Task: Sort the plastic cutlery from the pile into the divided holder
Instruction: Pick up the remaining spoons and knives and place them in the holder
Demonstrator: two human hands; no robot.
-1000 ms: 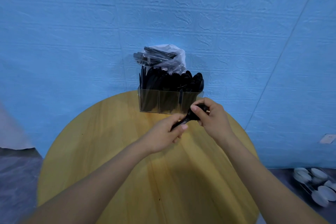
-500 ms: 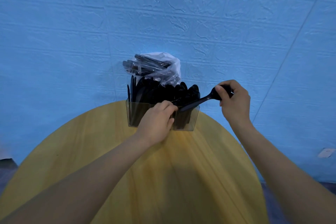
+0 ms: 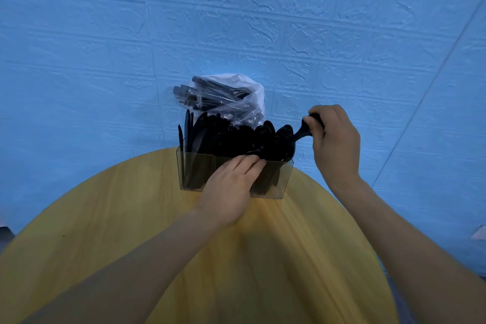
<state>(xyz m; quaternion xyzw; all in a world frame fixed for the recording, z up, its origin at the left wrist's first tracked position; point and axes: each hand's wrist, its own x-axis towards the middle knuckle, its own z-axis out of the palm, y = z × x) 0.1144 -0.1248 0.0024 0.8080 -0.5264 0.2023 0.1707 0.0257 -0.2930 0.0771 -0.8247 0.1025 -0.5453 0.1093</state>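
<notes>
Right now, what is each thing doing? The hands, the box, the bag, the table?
right hand: raised beside the holder, gripping a black utensil.
black utensil: held by one end, other end dipping into the holder's right end.
left hand: fingers resting on the holder's front rim.
clear holder: upright, packed with black cutlery.
plastic bag: behind the holder, holding more cutlery.
round table: bearing the holder.

Clear divided holder stands at the tabletop far edge. Left hand rests against its front wall; right hand grips a black spoon above its right compartment.
</notes>
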